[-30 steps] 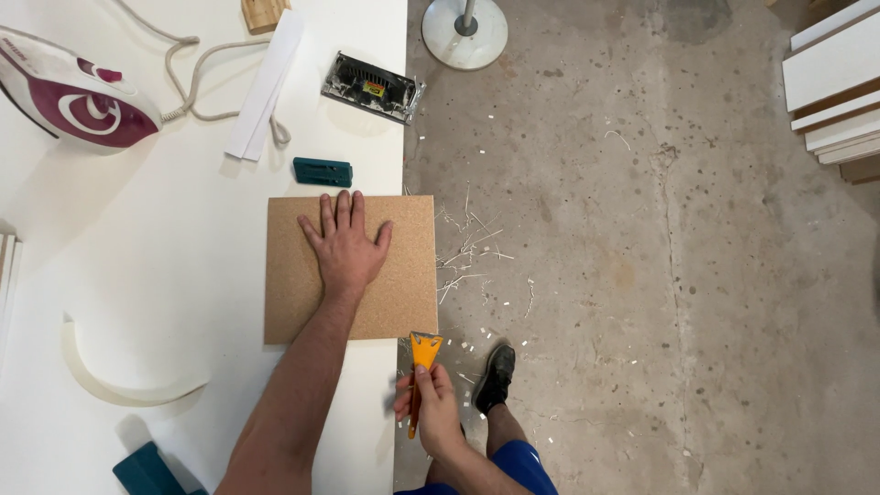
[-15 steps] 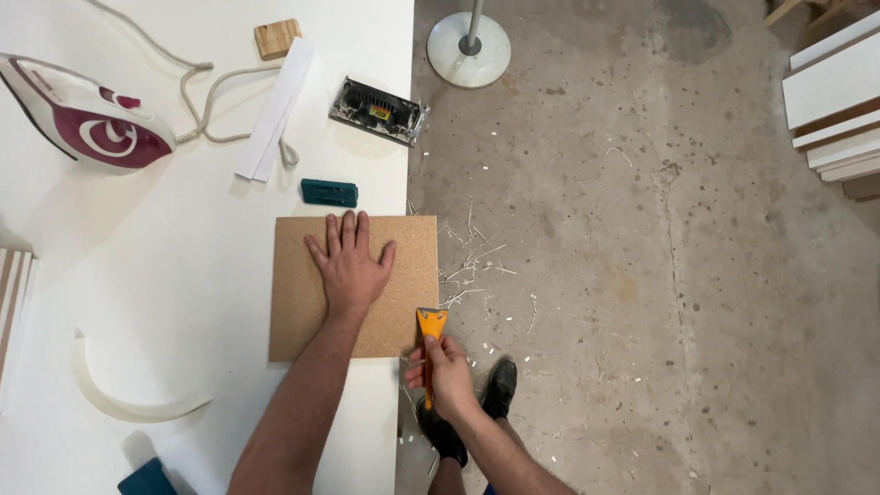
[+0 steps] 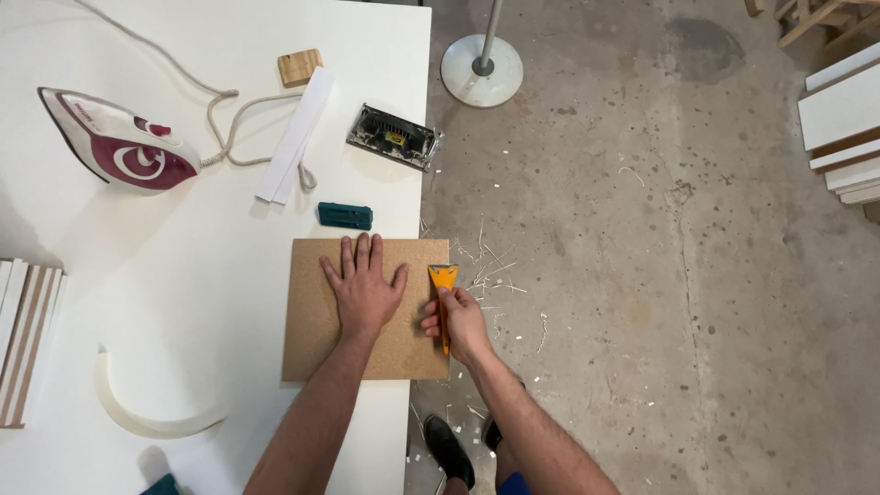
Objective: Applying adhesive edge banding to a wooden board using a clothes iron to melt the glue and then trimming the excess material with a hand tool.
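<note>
A brown chipboard panel (image 3: 312, 339) lies on the white table (image 3: 183, 275), its right edge reaching just past the table's edge. My left hand (image 3: 363, 290) presses flat on the panel, fingers spread. My right hand (image 3: 461, 323) grips an orange-handled scraper (image 3: 443, 278), whose blade rests on the panel's right edge near the far corner.
A maroon and white iron (image 3: 119, 145) with its cord lies at the far left. A white edging strip (image 3: 295, 134), a small teal block (image 3: 345, 216), a wooden block (image 3: 300, 67) and a black device (image 3: 394, 137) lie beyond the panel. A curled white strip (image 3: 147, 417) lies near. Trimmings litter the concrete floor (image 3: 660, 302). A lamp base (image 3: 481, 70) stands there.
My right hand has carried the scraper forward along the panel's right edge, from the near corner toward the far corner. My left hand stays flat on the panel.
</note>
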